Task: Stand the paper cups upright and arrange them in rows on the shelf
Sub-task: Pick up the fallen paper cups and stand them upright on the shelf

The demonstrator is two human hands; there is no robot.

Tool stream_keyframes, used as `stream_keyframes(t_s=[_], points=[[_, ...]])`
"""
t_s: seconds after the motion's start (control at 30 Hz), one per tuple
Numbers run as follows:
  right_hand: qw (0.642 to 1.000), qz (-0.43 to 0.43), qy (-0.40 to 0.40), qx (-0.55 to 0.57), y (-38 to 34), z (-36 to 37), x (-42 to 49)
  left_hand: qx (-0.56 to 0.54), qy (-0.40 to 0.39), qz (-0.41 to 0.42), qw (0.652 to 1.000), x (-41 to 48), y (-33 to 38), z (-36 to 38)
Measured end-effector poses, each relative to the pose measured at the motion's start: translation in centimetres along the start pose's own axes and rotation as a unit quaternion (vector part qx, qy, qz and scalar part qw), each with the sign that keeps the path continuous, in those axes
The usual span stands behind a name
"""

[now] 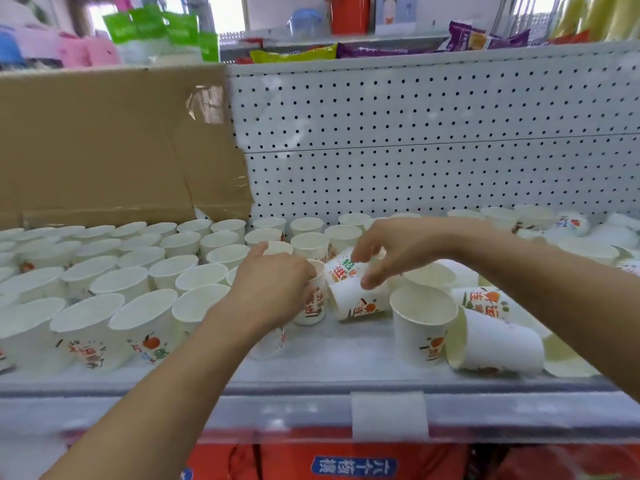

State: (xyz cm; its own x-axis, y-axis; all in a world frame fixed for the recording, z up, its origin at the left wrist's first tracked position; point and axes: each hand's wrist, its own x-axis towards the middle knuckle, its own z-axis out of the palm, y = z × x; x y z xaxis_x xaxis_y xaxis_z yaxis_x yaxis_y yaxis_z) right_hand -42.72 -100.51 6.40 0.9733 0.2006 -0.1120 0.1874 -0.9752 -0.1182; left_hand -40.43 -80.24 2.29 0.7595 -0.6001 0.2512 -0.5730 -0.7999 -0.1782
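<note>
Rows of upright paper cups (121, 282) fill the left of the white shelf (311, 368), and tipped cups (495, 344) lie at the right. In the middle, the left hand (273, 289) has its grip curled round an upright cup (313, 306). Just beside it, the right hand (398, 247) pinches a tilted printed cup (341, 270) between thumb and fingers.

Left grip (273, 289) holds an upright cup (314, 306); right grip (391, 247) pinches a tilted cup (341, 270) over the shelf (311, 358).
</note>
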Motion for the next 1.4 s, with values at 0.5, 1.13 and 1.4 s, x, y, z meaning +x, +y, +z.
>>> stream_keyframes(t_s=[0.5, 1.13, 1.4], points=[[0.997, -0.028, -0.063, -0.026, -0.8, -0.9, 2.6, -0.12, 0.216, 0.045, 0.968, -0.9, 4.6, 3.0], [0.988, 0.133, -0.005, 0.076, 0.1, 0.8, 5.8, -0.32, 0.222, -0.089, 0.917, -5.2, 6.1, 5.4], [0.991, 0.048, 0.073, 0.106, 0.3, 0.6, 5.1, -0.33, 0.19, -0.118, 0.917, -5.7, 6.2, 5.7]])
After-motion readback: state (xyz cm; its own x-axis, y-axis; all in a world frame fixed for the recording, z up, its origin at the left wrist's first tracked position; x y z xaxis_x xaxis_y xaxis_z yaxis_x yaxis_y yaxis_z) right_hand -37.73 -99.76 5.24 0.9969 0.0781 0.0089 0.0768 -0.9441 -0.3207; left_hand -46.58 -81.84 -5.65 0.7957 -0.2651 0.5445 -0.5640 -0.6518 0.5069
